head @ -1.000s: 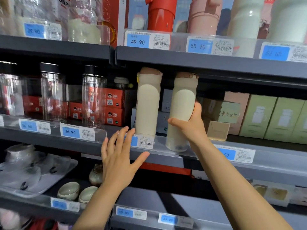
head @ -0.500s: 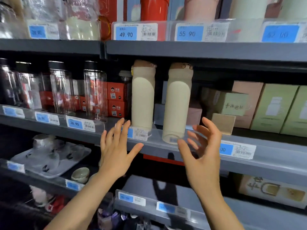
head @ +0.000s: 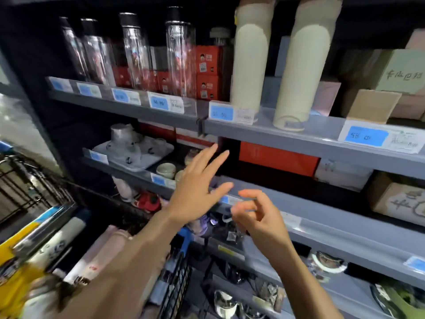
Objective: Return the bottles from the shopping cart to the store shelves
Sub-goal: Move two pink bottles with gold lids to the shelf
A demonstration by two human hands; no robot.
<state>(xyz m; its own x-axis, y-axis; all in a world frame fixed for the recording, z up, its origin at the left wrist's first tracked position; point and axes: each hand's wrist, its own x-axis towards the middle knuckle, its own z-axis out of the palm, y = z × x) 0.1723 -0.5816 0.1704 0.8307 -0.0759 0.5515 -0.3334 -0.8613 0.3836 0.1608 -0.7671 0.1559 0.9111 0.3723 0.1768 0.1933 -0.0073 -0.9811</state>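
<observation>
Now both of your hands hang in the air in front of the store shelves, holding nothing. Your left hand (head: 195, 192) is spread wide, fingers straight and pointing up toward the front edge of the grey shelf (head: 299, 139); its grip is fully open. Your right hand (head: 257, 217) floats just beside it, lower and to the right, with fingers loosely curled and thumb near the forefinger, its grip relaxed around nothing. On that grey shelf stand two tall cream bottles (head: 301, 72), upright and side by side; the right one sits at the shelf's front edge behind the clear price rail, the left one just behind a blue price tag (head: 222, 112). Left of them, on the adjoining shelf, stands a row of clear bottles with dark caps (head: 179, 63). At the lower left corner of the view is the shopping cart (head: 177, 272), its black wire side beneath your left forearm, with more bottles (head: 57, 240) lying inside it.
</observation>
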